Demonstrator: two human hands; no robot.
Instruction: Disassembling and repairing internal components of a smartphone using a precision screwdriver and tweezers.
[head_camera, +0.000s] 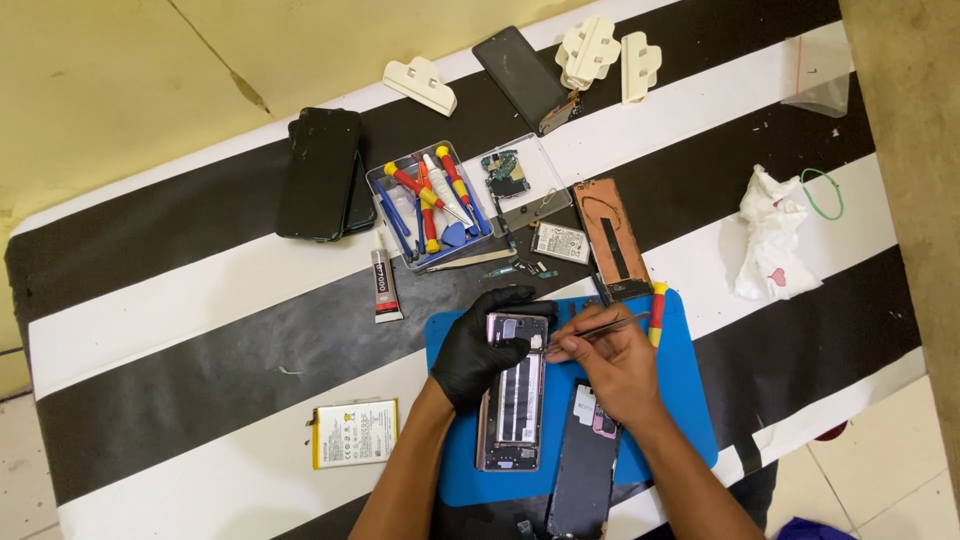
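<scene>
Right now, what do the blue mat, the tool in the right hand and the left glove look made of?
Blue mat: looks like matte rubber or silicone, flat with rounded corners. Tweezers in the right hand: thin, grey, shiny, likely metal. Glove on the left hand: black, snug, slightly glossy, probably nitrile or latex.

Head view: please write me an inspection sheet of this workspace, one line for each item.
Surface: table with black and white stripes; a blue mat lies under the work.
Job's things: opened phone frame on the mat; tweezers reach its top end.
Clutter: clear tray of screwdrivers, glue tube, loose battery, dark phones, copper-coloured back panel, white plastic clamps, crumpled cloth, green rubber band.
Hands: left hand, in a black glove, grips the frame's top; right hand, bare, holds the tweezers.
Cables: nothing seen.
Surroundings: yellowish floor, pale tiles at the corners.
</scene>
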